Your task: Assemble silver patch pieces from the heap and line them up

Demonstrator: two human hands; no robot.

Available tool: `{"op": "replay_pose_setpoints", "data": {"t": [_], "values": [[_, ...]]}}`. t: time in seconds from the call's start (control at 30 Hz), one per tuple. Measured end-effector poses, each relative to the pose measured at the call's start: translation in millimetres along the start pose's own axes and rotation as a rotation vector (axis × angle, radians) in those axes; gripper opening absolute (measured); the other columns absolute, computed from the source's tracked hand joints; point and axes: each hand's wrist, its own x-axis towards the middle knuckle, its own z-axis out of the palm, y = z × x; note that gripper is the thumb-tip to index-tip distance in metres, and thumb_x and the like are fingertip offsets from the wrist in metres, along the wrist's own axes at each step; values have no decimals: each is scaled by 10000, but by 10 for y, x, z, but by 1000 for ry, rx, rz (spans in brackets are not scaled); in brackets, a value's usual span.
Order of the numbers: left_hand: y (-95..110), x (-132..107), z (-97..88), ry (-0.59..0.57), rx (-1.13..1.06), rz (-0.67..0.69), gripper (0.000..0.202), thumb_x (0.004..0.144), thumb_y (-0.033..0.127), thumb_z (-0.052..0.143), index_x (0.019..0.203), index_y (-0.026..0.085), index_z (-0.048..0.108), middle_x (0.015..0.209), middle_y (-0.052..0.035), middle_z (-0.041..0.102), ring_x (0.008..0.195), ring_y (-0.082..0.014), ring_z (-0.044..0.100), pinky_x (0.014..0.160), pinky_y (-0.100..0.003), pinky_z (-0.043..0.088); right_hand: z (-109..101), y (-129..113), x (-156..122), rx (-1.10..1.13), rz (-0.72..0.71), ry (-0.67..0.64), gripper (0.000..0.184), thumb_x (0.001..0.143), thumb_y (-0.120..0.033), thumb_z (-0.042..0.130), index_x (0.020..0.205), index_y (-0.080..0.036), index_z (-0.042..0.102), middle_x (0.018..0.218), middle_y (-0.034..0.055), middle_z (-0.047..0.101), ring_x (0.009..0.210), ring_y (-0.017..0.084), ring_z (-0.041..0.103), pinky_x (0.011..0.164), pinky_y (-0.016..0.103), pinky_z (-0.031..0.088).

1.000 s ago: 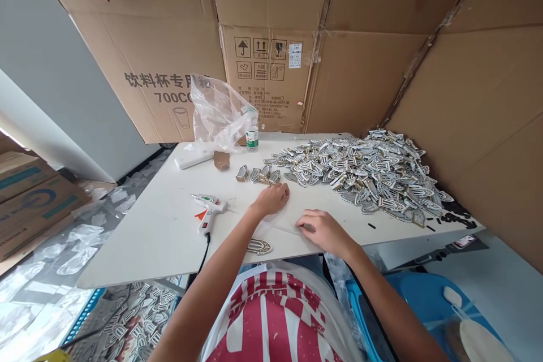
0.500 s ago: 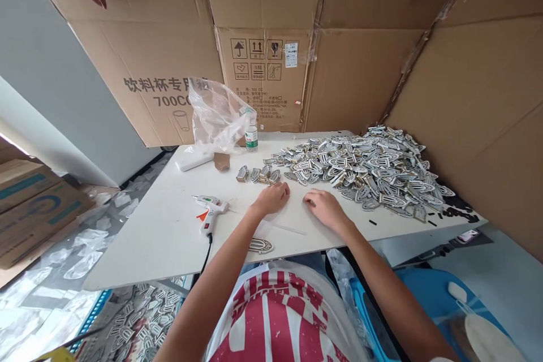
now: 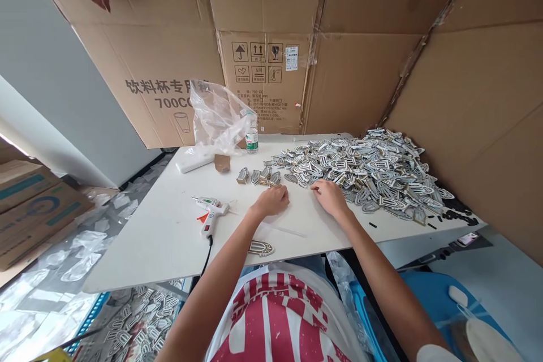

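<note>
right hand (image 3: 330,197): palm down, fingers spread loose, nothing pinched; fingertips touch the near edge of the pile of silver cut-out pieces (image 3: 369,172).
left hand (image 3: 274,200): curled into a loose fist on the table (image 3: 161,237), just left of the right hand; may be closed on a small piece, can't tell from this angle.
step: looks like picking a piece off the pile, pick not yet made.
next move: likely needs one piece singled out from the overlapping heap at the fingertips and pinched clean, without dragging its neighbours along.
row of pieces (image 3: 258,176): short line of a few, just beyond the left hand, between it and the far edge.
glue stick (image 3: 285,230): clear rod lying flat, nearer the front edge than both hands.
glue gun (image 3: 211,209): on its side, left of the left hand, cord running off the front edge.
single piece (image 3: 259,248): at the front edge, beside the left forearm.
far edge: clear plastic bag (image 3: 216,116), small bottle (image 3: 251,139), white power strip (image 3: 193,159).
pile spread: covers the right half of the table up to the far right corner.
room: cardboard boxes (image 3: 271,39) walled behind and to the right; more pieces and plastic scraps on the floor (image 3: 85,271) to the left.
</note>
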Motion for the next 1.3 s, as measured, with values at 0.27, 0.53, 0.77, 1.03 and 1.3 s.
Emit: {"op": "replay_pose_setpoints", "data": {"t": [0.27,0.53,0.77,1.03,1.3], "values": [[36,-5,-37,3,-1,-18,170,993,193,514,1053,209,672,1174,-92,743,1036,-254,710,853,-335,509,87,-199,26,-40,-88,-140,286,1015,-112,587,1083,-227,841,1140,77,801,1019,237,724,863,290,483],[-23,16,23,15,-5,-2,180,994,211,516,1066,210,681,1148,-94,740,1002,-255,719,848,-340,508,159,-271,180,-86,-158,-163,295,1046,-145,568,1134,-253,827,1180,58,796,1054,231,716,879,283,466],[-15,17,29,10,11,-1,179,1002,208,509,1066,208,676,1149,-91,745,999,-251,721,827,-336,499,137,-308,237,-136,-69,-100,327,1068,-149,518,1187,-221,814,1219,88,783,1049,236,715,856,294,463],[-60,32,58,28,-10,5,155,983,202,520,1038,214,664,1136,-80,744,975,-244,715,801,-334,491,-6,-68,47,-105,-78,-78,318,1058,-121,525,1126,-214,822,1170,89,787,1015,238,720,865,312,489],[-66,29,46,28,-26,8,140,987,212,524,1018,221,660,1112,-77,745,972,-239,713,793,-323,489,-69,244,-109,-50,-120,-63,302,1028,-105,550,1072,-236,819,1142,69,790,1014,236,723,886,321,497]]}}
